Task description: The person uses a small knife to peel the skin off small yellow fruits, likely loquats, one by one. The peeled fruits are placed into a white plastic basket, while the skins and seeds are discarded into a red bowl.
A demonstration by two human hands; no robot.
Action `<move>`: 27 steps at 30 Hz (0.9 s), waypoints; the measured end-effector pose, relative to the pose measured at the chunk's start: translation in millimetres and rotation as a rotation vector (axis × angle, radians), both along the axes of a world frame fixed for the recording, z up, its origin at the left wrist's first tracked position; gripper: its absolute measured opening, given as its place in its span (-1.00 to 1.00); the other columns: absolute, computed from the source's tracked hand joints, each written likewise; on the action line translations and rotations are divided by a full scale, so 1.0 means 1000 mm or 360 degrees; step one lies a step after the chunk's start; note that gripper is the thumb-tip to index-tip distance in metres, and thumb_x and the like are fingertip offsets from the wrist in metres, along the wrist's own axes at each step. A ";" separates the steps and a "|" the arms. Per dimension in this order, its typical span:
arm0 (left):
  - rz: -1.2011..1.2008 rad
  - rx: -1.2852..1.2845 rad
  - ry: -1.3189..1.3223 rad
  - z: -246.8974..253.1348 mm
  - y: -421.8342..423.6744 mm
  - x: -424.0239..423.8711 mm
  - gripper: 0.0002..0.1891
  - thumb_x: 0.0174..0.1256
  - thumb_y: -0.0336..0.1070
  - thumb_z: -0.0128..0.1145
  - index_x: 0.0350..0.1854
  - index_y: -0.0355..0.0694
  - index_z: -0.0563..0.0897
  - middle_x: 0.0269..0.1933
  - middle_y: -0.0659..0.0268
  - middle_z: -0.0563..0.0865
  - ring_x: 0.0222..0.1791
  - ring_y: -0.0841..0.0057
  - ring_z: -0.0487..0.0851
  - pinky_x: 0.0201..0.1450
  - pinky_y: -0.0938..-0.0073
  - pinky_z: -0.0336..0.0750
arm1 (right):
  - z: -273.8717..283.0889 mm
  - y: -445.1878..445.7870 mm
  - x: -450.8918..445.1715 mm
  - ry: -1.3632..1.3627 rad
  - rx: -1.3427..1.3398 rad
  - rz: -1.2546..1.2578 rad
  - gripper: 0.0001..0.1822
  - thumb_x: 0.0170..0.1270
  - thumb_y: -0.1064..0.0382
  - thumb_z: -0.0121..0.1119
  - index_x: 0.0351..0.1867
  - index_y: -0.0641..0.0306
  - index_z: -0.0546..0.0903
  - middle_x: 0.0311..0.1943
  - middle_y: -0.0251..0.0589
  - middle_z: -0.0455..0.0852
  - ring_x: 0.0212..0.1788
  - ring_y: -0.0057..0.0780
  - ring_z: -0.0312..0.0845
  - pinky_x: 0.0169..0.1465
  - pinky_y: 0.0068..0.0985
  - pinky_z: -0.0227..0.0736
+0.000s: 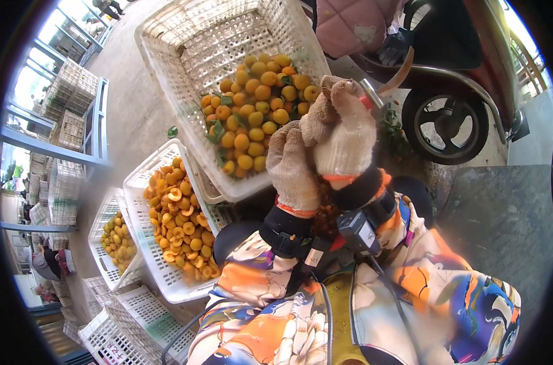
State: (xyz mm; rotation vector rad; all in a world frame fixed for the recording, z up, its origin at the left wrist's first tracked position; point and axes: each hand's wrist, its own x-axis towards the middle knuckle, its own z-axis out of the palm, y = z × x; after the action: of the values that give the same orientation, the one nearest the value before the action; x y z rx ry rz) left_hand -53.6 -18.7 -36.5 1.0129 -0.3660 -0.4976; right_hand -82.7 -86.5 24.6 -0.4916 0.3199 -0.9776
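Both my hands wear knitted work gloves with dirty fingers, and they meet over the right edge of a large crate point(294, 41) of whole apricots point(256, 119). My right hand point(347, 132) grips a curved-bladed tool point(398, 75), with a metal collar and a red band by the glove; its brown curved end points up and right. My left hand point(294, 166) is curled close beside it. Whatever lies between its fingers is hidden by the gloves. Leaves are mixed in with the apricots. Below my wrists, a dark reddish heap point(324, 212) shows partly.
A white crate point(167, 285) of halved apricots point(182, 223) stands left of my knees, with a smaller crate of apricots point(119, 242) beyond it. Stacked crates point(135, 324) sit lower left. A scooter wheel point(445, 125) is at right. A person point(48, 262) is far left.
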 end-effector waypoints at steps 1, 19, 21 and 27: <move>-0.0031 -0.0072 0.0135 0.000 0.001 0.000 -0.64 0.59 -0.11 -0.02 0.13 -0.31 0.58 0.10 0.18 0.68 0.12 0.41 0.64 0.22 0.32 0.53 | -0.002 -0.003 0.001 -0.0052 0.0067 0.0051 -0.80 0.42 0.22 0.22 -0.10 0.31 0.63 -0.62 -0.35 0.46 -0.72 -0.53 0.24 -0.62 -0.50 0.16; -0.0128 0.0489 0.0218 0.000 0.014 0.021 -0.50 0.55 0.18 -0.08 0.17 -0.14 0.58 0.07 0.27 0.69 0.08 0.36 0.66 0.16 0.28 0.56 | 0.013 -0.023 -0.018 0.0440 -0.0404 0.0531 -0.86 0.39 0.30 0.19 -0.13 0.30 0.67 -0.49 -0.31 0.64 -0.62 -0.53 0.49 -0.60 -0.57 0.35; -0.0168 0.0074 0.0754 0.024 0.011 0.013 -0.51 0.57 0.16 -0.08 0.13 -0.18 0.59 0.00 0.26 0.70 -0.01 0.37 0.69 0.09 0.32 0.59 | 0.030 -0.019 -0.033 0.0999 -0.0817 0.0651 -0.85 0.39 0.34 0.17 -0.11 0.31 0.69 -0.40 -0.28 0.71 -0.52 -0.54 0.60 -0.50 -0.61 0.46; -0.0246 -0.0040 0.0278 0.007 0.010 0.018 -0.53 0.61 0.10 -0.08 0.11 -0.26 0.58 -0.01 0.20 0.70 0.01 0.38 0.68 0.10 0.37 0.59 | 0.004 -0.008 -0.045 0.1357 -0.1923 0.0417 -0.64 0.18 0.36 0.22 0.04 0.16 0.65 -0.19 0.01 0.74 -0.16 -0.05 0.69 -0.06 -0.33 0.59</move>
State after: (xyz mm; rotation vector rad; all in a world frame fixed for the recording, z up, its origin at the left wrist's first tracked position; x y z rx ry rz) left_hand -35.4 -8.3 -29.6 0.9134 -0.2950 -0.7144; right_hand -127.9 -94.7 28.3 -2.0202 0.3780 -0.5629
